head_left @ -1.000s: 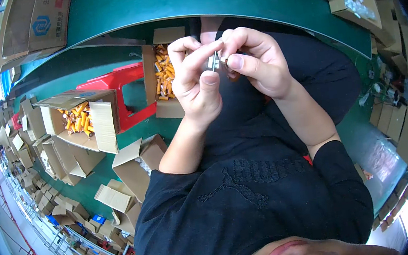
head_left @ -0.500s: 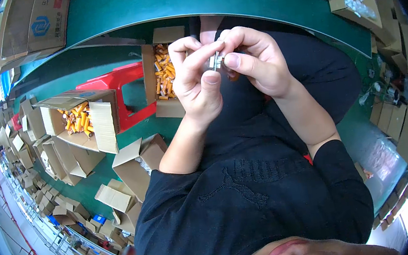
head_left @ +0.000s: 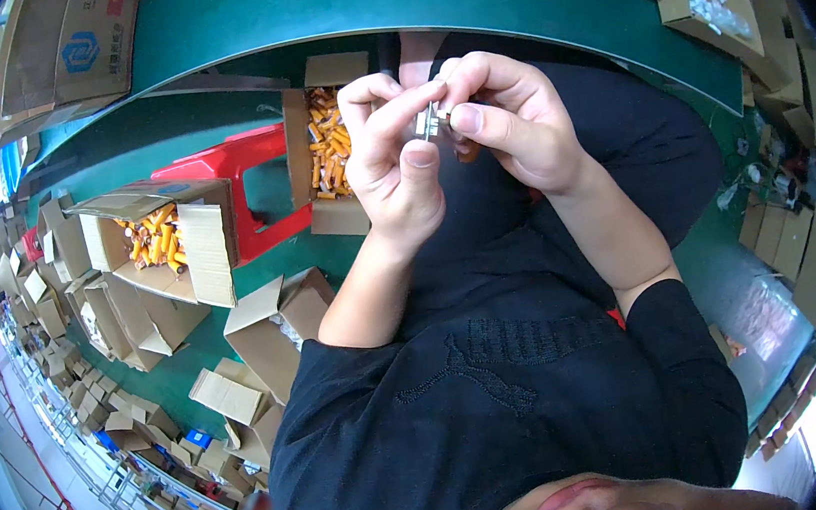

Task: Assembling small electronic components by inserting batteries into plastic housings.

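Note:
Both my hands are raised close together above my lap. Between the fingertips is a small silvery and white part (head_left: 429,122) with a thin upright edge. My left hand (head_left: 394,156) pinches it from the left between thumb and forefinger. My right hand (head_left: 519,126) is closed at its right side, thumb and forefinger pressed together by the part. Under the right fingers an orange end (head_left: 467,154) shows; the rest is hidden by the hand. How the orange piece and the silvery part join is too small to tell.
Left of my hands, an open carton (head_left: 300,162) holds many small orange cylinders. A red plastic stool (head_left: 246,198) stands beside it, next to another carton (head_left: 211,252) of orange cylinders. Ahead runs a green tabletop (head_left: 319,3) with boxes at its ends. More cartons (head_left: 281,335) lie at left.
The small silvery part has tilted slightly between my fingertips, and my right thumb has shifted a little. My arms and the boxes stay where they were.

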A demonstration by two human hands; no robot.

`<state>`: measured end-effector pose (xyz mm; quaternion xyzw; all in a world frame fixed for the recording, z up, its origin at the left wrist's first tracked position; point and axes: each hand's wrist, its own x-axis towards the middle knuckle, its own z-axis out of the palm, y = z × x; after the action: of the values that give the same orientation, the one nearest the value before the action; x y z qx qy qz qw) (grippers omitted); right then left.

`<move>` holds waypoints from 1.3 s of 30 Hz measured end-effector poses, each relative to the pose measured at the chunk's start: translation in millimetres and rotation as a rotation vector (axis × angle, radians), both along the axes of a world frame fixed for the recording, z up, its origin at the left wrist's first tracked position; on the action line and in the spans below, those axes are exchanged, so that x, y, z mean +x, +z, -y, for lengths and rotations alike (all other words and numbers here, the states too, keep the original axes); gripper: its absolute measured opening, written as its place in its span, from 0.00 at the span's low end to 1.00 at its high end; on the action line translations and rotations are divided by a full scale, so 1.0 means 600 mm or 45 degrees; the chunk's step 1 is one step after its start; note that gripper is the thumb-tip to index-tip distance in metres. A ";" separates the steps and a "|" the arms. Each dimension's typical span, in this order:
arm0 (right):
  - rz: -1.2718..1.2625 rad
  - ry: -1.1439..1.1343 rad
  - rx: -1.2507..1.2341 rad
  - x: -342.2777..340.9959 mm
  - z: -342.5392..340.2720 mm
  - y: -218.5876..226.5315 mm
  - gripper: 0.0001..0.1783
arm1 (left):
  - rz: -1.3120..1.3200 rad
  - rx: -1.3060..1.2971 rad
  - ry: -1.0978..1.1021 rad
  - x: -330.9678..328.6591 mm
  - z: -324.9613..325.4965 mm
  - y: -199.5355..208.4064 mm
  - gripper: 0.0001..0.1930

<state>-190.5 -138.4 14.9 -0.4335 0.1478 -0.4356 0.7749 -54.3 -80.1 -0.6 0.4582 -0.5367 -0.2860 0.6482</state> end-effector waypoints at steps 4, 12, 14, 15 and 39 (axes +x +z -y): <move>-0.008 0.001 -0.013 0.000 0.001 -0.002 0.03 | -0.004 0.003 0.003 0.000 0.001 0.000 0.30; -0.014 -0.018 -0.020 0.000 0.001 -0.003 0.04 | -0.055 0.030 -0.013 -0.004 0.001 0.001 0.29; -0.013 -0.022 -0.018 0.000 0.001 -0.002 0.04 | -0.066 0.035 -0.014 -0.005 0.001 0.001 0.29; -0.029 -0.026 -0.005 0.000 0.000 -0.001 0.04 | -0.063 0.037 -0.011 -0.005 0.000 0.000 0.29; 0.124 0.142 0.222 0.000 0.006 -0.008 0.06 | 0.198 -0.044 0.081 0.004 -0.006 -0.006 0.25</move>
<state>-190.8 -142.2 10.3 -0.3503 0.1229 -0.3978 0.8390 -51.7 -76.7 -4.2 0.4847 -0.5755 -0.2194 0.6211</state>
